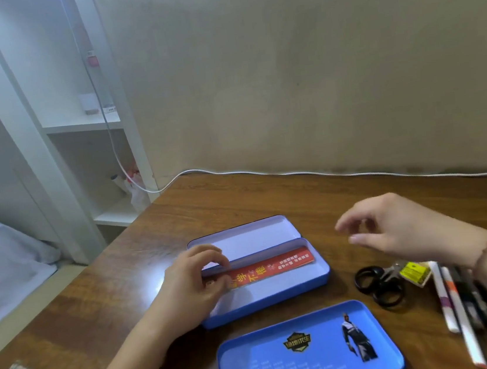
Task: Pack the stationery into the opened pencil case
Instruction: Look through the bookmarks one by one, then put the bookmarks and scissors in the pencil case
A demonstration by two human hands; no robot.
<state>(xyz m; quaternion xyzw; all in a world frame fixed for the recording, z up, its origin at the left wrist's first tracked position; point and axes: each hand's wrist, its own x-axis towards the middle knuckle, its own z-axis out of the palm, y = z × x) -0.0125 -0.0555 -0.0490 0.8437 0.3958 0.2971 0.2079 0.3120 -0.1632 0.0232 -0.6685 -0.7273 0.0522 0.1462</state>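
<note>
At the far left of the frame a white shelf unit (pixel 84 124) rose beside a pale bed (pixel 3 262), and the wooden table (pixel 237 197) began just right of them, its left edge running diagonally down toward the lower left corner. Left of centre, the left hand (pixel 187 283) rested its curled fingers on the left end of a red ruler (pixel 272 268), which lay lengthwise inside the open blue pencil case (pixel 280 296), close along the far wall of its tray. A separate blue tray (pixel 308 351) lay just in front of the case, apart from it. Bare wood stretched from behind the case to a white cable (pixel 327 174) running along the table's back edge. Right of centre, the right hand (pixel 394 227) hovered above the table, fingers loosely bent and holding nothing. Below it lay black-handled scissors (pixel 377 284), a yellow-labelled eraser (pixel 414 272) beside them, and pens (pixel 459 305) packed side by side near the frame's right edge.
</note>
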